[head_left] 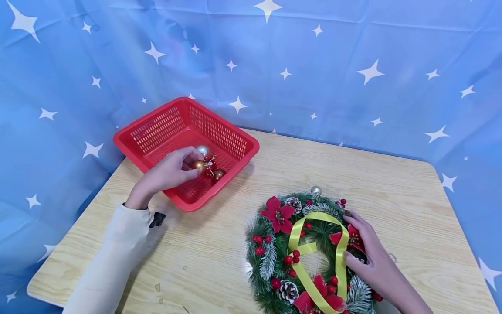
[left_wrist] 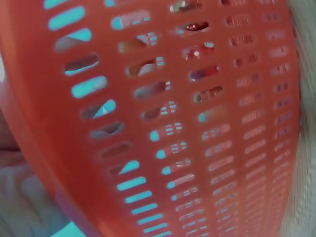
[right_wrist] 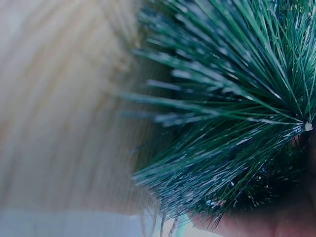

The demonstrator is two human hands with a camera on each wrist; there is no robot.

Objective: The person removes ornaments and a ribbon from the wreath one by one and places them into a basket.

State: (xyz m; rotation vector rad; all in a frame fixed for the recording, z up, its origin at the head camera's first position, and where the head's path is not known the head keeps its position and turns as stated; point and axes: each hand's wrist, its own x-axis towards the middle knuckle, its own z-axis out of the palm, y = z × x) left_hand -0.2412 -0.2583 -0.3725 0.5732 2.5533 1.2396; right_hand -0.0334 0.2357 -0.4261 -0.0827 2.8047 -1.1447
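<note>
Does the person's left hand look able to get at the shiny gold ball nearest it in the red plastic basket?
Very likely yes: the left hand reaches over the near rim of the open-topped basket, and the gold ball shows between fingers and thumb, seemingly unobstructed.

Passage across tabletop (head_left: pixel 219 237) between two obstacles: red basket (head_left: pixel 217 133) and wreath (head_left: pixel 279 250)

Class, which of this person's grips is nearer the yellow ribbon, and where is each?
Right. The right grip is on the wreath, close beside the yellow ribbon; the left grip is farther off, over the red basket.
</note>
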